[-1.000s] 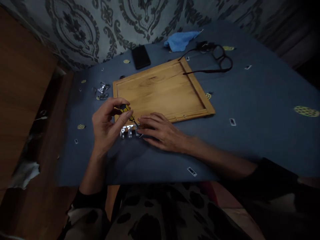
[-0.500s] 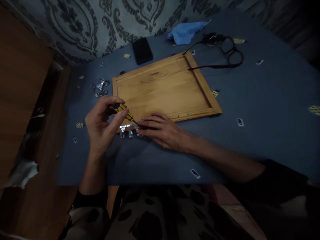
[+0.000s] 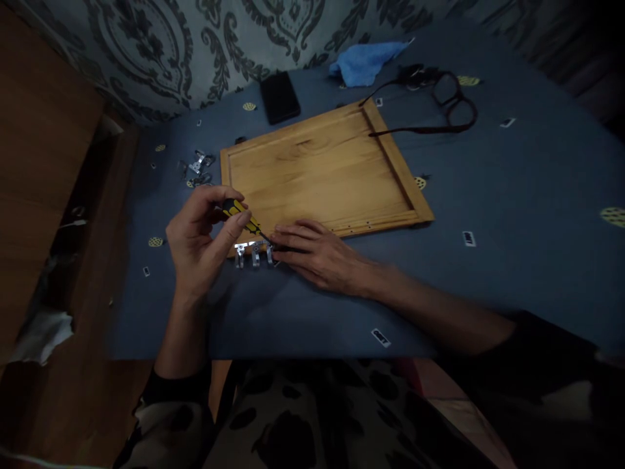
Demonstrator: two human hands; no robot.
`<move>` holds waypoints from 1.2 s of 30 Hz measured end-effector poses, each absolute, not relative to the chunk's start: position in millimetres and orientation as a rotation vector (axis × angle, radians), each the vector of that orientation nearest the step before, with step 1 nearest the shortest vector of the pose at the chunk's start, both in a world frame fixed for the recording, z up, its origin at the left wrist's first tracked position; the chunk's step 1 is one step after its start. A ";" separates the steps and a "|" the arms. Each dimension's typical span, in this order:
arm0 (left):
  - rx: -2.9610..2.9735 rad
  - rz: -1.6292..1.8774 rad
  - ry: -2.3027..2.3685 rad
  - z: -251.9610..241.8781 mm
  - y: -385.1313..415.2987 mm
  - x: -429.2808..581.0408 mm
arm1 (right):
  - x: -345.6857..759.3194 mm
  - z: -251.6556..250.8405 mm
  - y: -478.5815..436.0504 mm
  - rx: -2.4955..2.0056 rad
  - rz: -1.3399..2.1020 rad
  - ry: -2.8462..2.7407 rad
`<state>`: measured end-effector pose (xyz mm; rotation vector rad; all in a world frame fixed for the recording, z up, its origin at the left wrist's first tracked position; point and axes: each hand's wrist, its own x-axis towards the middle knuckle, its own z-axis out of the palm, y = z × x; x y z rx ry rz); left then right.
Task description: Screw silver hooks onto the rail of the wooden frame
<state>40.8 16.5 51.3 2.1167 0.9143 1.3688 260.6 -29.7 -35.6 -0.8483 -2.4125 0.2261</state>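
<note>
My left hand (image 3: 202,234) grips a yellow-and-black screwdriver (image 3: 240,213) between thumb and fingers. The shaft slants down to the right, its tip at the near edge of a framed wooden board (image 3: 312,169). Along the left part of that edge sit shiny metal hooks (image 3: 256,255), side by side and hanging over the rim. My right hand (image 3: 325,257) rests on the same edge, its fingertips closed at the rightmost hook beside the screwdriver tip. The thumb and the exact contact are hidden. Small dark holes dot the edge to the right of this hand.
Loose metal hooks (image 3: 199,164) lie left of the board. Behind it are a black phone-like slab (image 3: 280,98) and a blue cloth (image 3: 366,63). Eyeglasses (image 3: 452,107) lie at the right, one temple reaching over the board's corner. A patterned wall (image 3: 254,45) borders the blue tablecloth (image 3: 517,176).
Hands, screwdriver and board keep nearly the same places. The screwdriver handle looks slightly turned in my left fingers, and the view has shifted a little.
</note>
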 end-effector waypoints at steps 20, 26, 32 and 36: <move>2.069 1.487 0.897 48.5 11.4 40.7 | 262.4 -46.0 -25.5 -0.874 0.213 -2.474; 2.140 1.412 0.928 45.2 13.0 37.7 | 262.0 -46.3 -25.4 -0.888 0.225 -2.481; 2.204 1.403 0.949 44.4 12.6 37.3 | 261.5 -46.9 -25.6 -0.885 0.216 -2.464; 2.186 1.381 0.956 45.7 11.6 36.6 | 261.6 -44.9 -25.8 -0.882 0.197 -2.467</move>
